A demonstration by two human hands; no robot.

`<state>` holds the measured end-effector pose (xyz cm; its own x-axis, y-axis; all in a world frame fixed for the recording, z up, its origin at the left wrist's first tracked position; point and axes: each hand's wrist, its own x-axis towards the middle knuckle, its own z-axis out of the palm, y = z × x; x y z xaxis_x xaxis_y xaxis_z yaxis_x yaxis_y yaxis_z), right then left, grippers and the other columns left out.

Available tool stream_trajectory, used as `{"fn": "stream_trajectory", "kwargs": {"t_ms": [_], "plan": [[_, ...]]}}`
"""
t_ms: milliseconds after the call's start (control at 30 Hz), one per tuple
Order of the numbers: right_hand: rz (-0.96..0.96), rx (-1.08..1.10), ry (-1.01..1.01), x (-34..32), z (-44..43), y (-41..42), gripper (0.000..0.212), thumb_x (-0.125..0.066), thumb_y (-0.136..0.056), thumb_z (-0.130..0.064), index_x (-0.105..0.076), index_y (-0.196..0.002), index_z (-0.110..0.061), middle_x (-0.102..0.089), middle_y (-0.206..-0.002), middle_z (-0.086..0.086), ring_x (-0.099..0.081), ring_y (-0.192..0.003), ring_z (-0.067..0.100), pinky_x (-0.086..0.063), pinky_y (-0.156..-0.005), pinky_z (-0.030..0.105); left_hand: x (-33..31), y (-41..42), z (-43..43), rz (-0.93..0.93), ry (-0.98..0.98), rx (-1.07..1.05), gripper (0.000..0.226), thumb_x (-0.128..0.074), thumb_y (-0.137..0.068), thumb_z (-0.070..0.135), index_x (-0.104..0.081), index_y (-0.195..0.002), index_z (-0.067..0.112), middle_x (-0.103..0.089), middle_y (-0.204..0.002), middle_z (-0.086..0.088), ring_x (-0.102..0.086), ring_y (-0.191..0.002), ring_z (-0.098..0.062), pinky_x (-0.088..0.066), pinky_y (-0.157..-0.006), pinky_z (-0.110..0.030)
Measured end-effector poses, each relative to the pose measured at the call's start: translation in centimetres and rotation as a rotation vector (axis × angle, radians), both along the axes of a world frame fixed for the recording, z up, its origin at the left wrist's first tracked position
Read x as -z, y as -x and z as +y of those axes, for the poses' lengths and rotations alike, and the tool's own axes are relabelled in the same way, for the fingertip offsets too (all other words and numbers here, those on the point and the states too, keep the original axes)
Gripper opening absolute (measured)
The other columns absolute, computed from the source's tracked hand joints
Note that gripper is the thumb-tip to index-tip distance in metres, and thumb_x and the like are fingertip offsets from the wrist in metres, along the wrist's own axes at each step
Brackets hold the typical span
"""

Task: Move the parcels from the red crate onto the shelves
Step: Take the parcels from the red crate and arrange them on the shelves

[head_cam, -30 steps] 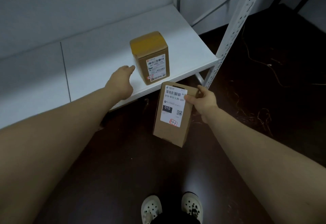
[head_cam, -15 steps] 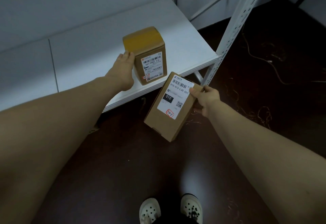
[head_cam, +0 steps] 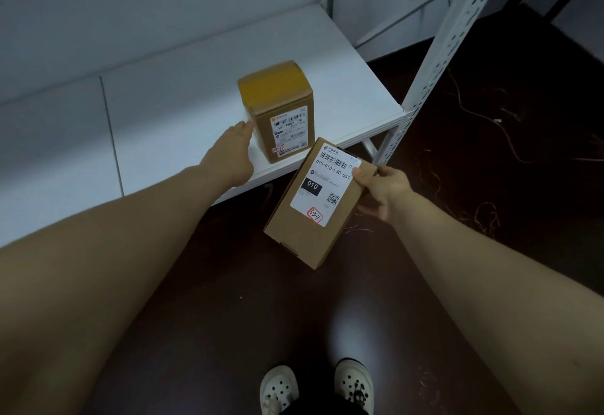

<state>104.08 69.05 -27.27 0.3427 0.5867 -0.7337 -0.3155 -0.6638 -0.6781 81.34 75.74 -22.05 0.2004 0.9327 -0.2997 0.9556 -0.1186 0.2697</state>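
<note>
My right hand point(head_cam: 382, 191) grips the flat brown parcel point(head_cam: 313, 208) by its right long edge, thumb on the white label and fingers curled underneath. It hangs in the air over the dark floor point(head_cam: 228, 284), just in front of the shelf point(head_cam: 163, 120), its far corner overlapping the shelf's front edge in my view. Its long axis runs from lower left near me to upper right, with the barcode end toward the shelf and the label face turned up at me. The other parcel point(head_cam: 281, 110) stands upright on the shelf near the front edge, long axis vertical, yellow-taped end up and label facing me, left of the perforated post point(head_cam: 434, 65). My left hand point(head_cam: 233, 153) is released, fingers straight, with the fingertips at that parcel's left side; I cannot tell whether they press it

A second ago the parcel I hold hung almost upright; now it leans to the right. My left hand was apart from the standing parcel with looser fingers, and it has since reached its side
</note>
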Motion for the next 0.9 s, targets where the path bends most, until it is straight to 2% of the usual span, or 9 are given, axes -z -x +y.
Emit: {"fn": "stream_trajectory", "kwargs": {"t_ms": [100, 200, 267, 333, 433, 567, 667, 900], "plan": [[-0.009, -0.002, 0.012, -0.6, -0.1, 0.3, 0.065, -0.069, -0.087, -0.014, -0.035, -0.143, -0.016, -0.06, -0.125, 0.01, -0.061, -0.109, 0.028, -0.049, -0.092, 0.053, 0.0, 0.4, -0.7, 0.0, 0.047, -0.001, 0.072, -0.042, -0.089, -0.006, -0.011, -0.152, 0.012, -0.009, -0.159, -0.006, -0.01, -0.147, -0.02, -0.01, -0.118, -0.029], [-0.047, -0.005, 0.049, -0.2, -0.3, 0.5, 0.042, -0.071, -0.085, -0.018, -0.05, -0.122, -0.014, -0.065, -0.116, 0.01, -0.065, -0.101, 0.029, -0.052, -0.088, 0.052, 0.6, 0.7, -1.2, 0.02, 0.119, 0.018, 0.069, -0.044, -0.09, -0.003, -0.016, -0.151, 0.013, -0.015, -0.158, -0.006, -0.014, -0.146, -0.022, -0.012, -0.118, -0.03], [-0.074, 0.016, 0.078, 0.4, -0.6, 0.6, 0.034, -0.07, -0.086, -0.019, -0.051, -0.113, -0.015, -0.067, -0.105, 0.008, -0.065, -0.095, 0.027, -0.053, -0.084, 0.048, 1.1, 0.8, -1.6, 0.03, 0.151, 0.023, 0.068, -0.045, -0.09, -0.002, -0.019, -0.151, 0.013, -0.019, -0.157, -0.006, -0.017, -0.145, -0.023, -0.014, -0.117, -0.03], [-0.07, 0.041, 0.099, 1.2, -1.2, 0.4, 0.035, -0.07, -0.087, -0.019, -0.049, -0.115, -0.012, -0.066, -0.102, 0.009, -0.065, -0.092, 0.028, -0.054, -0.079, 0.047, 1.9, 0.6, -1.9, 0.046, 0.159, 0.029, 0.066, -0.046, -0.091, 0.0, -0.02, -0.151, 0.013, -0.021, -0.157, -0.006, -0.018, -0.144, -0.023, -0.014, -0.116, -0.03], [-0.054, 0.058, 0.113, 2.6, -2.1, 0.3, 0.037, -0.07, -0.086, -0.019, -0.048, -0.115, -0.012, -0.064, -0.111, 0.011, -0.064, -0.099, 0.03, -0.053, -0.085, 0.052, 3.2, 0.1, -2.6, 0.076, 0.172, 0.023, 0.063, -0.045, -0.092, 0.001, -0.023, -0.15, 0.012, -0.024, -0.156, -0.007, -0.021, -0.143, -0.024, -0.015, -0.114, -0.03], [-0.046, 0.042, 0.103, 3.9, -3.1, 0.5, 0.062, -0.073, -0.084, -0.021, -0.04, -0.136, -0.013, -0.061, -0.122, 0.011, -0.062, -0.106, 0.03, -0.052, -0.089, 0.051, 4.1, -1.0, -3.7, 0.083, 0.217, 0.03, 0.053, -0.043, -0.093, 0.001, -0.033, -0.145, 0.006, -0.033, -0.15, -0.015, -0.03, -0.137, -0.029, -0.024, -0.11, -0.031], [-0.049, 0.017, 0.092, 4.2, -3.4, 0.8, 0.07, -0.072, -0.084, -0.02, -0.035, -0.143, -0.013, -0.057, -0.128, 0.011, -0.059, -0.112, 0.029, -0.052, -0.089, 0.047, 4.6, -1.2, -4.1, 0.073, 0.242, 0.061, 0.045, -0.045, -0.092, 0.001, -0.046, -0.136, 0.005, -0.045, -0.14, -0.017, -0.041, -0.129, -0.032, -0.034, -0.102, -0.033], [-0.06, -0.013, 0.075, 4.4, -3.1, 1.7, 0.068, -0.072, -0.085, -0.02, -0.037, -0.143, -0.011, -0.055, -0.129, 0.01, -0.057, -0.114, 0.027, -0.052, -0.091, 0.045, 5.3, -0.2, -3.9, 0.051, 0.245, 0.046, 0.045, -0.045, -0.088, -0.004, -0.053, -0.131, 0.008, -0.052, -0.134, -0.015, -0.047, -0.122, -0.031, -0.039, -0.097, -0.034]]}}
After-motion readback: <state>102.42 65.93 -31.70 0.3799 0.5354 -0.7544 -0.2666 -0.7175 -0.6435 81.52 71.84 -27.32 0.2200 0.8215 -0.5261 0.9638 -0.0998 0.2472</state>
